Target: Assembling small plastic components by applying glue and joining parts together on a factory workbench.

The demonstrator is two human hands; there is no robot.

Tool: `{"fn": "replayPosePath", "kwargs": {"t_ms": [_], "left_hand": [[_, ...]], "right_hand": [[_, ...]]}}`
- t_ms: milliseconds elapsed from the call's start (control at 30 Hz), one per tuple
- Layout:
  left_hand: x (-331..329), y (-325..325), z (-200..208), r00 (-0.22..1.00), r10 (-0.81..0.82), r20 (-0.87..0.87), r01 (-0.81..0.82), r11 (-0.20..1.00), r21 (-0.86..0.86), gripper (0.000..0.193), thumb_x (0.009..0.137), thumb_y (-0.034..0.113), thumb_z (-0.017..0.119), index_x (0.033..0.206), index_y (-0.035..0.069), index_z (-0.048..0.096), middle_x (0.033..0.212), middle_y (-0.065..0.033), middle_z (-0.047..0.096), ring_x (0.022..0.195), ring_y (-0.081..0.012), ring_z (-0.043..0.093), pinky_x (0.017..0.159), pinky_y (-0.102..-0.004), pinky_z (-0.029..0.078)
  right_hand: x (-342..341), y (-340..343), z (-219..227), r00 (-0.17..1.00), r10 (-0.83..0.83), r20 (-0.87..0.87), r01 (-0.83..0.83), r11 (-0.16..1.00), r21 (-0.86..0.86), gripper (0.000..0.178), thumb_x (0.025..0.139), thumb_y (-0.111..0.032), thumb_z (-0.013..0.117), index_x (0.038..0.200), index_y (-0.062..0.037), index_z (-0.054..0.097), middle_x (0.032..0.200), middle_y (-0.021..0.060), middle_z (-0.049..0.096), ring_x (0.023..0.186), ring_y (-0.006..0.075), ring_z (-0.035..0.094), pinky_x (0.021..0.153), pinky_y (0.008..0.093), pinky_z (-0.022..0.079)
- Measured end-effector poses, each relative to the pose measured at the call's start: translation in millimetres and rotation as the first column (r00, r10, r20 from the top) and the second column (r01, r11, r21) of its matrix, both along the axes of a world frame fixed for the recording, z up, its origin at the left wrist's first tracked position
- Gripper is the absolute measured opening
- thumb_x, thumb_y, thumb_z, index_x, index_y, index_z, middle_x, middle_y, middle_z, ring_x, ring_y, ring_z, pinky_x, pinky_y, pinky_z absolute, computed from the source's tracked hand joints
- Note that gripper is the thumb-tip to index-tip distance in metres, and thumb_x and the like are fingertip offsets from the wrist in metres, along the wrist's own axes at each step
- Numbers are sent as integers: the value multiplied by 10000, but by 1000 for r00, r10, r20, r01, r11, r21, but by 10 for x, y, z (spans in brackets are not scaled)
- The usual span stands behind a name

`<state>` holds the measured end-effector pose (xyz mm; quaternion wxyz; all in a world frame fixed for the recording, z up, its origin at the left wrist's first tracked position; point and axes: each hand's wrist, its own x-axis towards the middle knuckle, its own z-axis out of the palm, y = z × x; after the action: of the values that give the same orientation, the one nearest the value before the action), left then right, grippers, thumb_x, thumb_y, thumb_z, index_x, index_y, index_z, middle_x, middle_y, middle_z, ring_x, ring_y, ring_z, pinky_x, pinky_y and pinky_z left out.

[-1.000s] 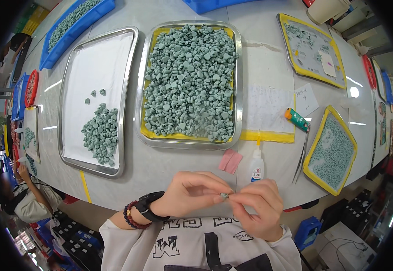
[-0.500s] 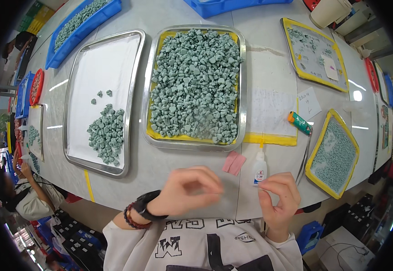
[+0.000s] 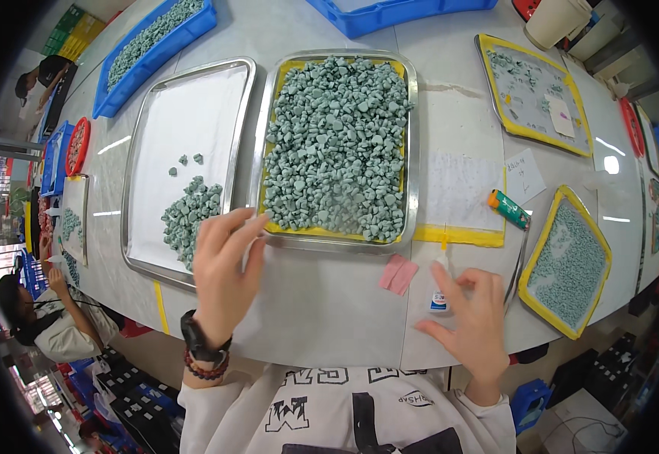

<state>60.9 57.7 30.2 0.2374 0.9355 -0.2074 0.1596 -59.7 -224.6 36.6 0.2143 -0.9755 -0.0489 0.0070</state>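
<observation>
My left hand (image 3: 225, 266), fingers apart and curved, hovers over the near right corner of the left metal tray (image 3: 127, 204), beside a small heap of grey-green pebble-like pieces (image 3: 193, 204). No piece shows in its fingers. To the right, my right hand (image 3: 472, 318) spreads thumb and forefinger around a small white glue bottle (image 3: 438, 301). The forefinger covers the bottle's upper part; whether it touches cannot be made out. A pink scrap of cloth or paper (image 3: 398, 274) lies left of the bottle. Behind stands a middle metal tray (image 3: 333, 244) with yellow edging, full of the same pieces.
A green and orange lighter (image 3: 509, 209) and tweezers (image 3: 517, 268) lie right of a written sheet (image 3: 464, 193). Yellow-edged trays (image 3: 571, 333) with pieces stand at the right. Blue bins (image 3: 102, 106) are at the back. A person (image 3: 64, 318) works at the far left.
My left hand has moved left and forward from the middle to the left tray, its fingers parting. My right hand has opened from a pinch and come over the glue bottle.
</observation>
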Motion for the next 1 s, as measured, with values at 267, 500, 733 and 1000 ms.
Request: {"fn": "replayPosePath", "kwargs": {"t_ms": [267, 500, 733, 1000], "left_hand": [[197, -68, -53, 951, -44, -305, 64, 996, 57, 196, 728, -21, 628, 916, 30, 606, 849, -106, 582, 792, -290, 557, 714, -372, 458], [162, -71, -61, 945, -34, -325, 54, 997, 52, 237, 742, -22, 627, 971, 29, 597, 846, -107, 574, 768, -294, 564, 680, -365, 461], [142, -42, -68, 967, -52, -248, 55, 998, 6, 233, 763, -32, 625, 989, 21, 616, 848, -113, 564, 736, -288, 578, 649, -350, 464], [112, 3, -65, 978, -76, -195, 80, 997, 13, 255, 777, -71, 616, 1016, 19, 627, 873, -87, 547, 639, -197, 541, 584, -283, 445]], "right_hand": [[-66, -32, -193, 979, -24, 201, -48, 937, 346, 644, 543, -167, 839, 1086, -54, 512, 901, 103, 455, 822, 274, 443, 713, 358, 379], [-244, -104, -519, 936, -165, 311, -13, 866, 499, 639, 655, -191, 801, 1144, -69, 409, 887, 92, 464, 811, 214, 449, 705, 325, 375], [-313, -109, -589, 865, -330, 379, 21, 777, 629, 577, 804, -358, 676, 1193, -56, 374, 867, 101, 517, 774, 186, 470, 720, 314, 386], [-219, -52, -549, 865, -325, 382, -7, 754, 657, 609, 863, -448, 593, 1226, -6, 385, 931, 158, 583, 796, 204, 533, 689, 316, 444]]}}
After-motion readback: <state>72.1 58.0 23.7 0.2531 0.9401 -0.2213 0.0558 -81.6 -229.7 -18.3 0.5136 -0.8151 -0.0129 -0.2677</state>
